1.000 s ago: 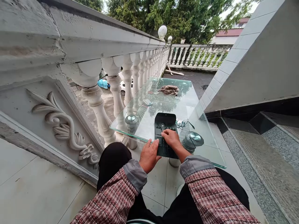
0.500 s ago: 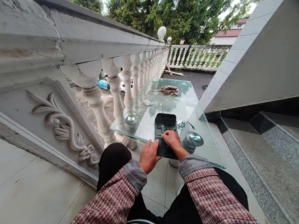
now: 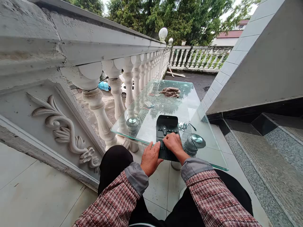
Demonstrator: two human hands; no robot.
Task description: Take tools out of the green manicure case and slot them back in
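An unfolded black manicure case [image 3: 167, 120] lies at the near edge of the glass table, its lower end reaching past the edge. A slim dark tool with a rounded metallic head [image 3: 164, 128], its kind unclear, lies in the case's upper part. My right hand [image 3: 174, 143] is closed over the case's middle, fingertips bent at the lower end of that tool; they hide what they pinch. My left hand [image 3: 150, 157] holds the case's lower left side, fingers along its edge and thumb near the bottom corner. Small metal tools, scissors [image 3: 181, 128] among them, lie right of the case.
The glass table [image 3: 142, 126] has round metal-capped supports [image 3: 194, 140]. A crumpled brown cloth [image 3: 170, 92] and a small pale packet [image 3: 149, 104] lie farther back. A white balustrade [image 3: 101, 116] runs along the left; stone steps [image 3: 260, 148] rise on the right.
My right hand has shifted slightly left and its fingers curl more over the tool's lower end. My left hand stays on the case's edge.
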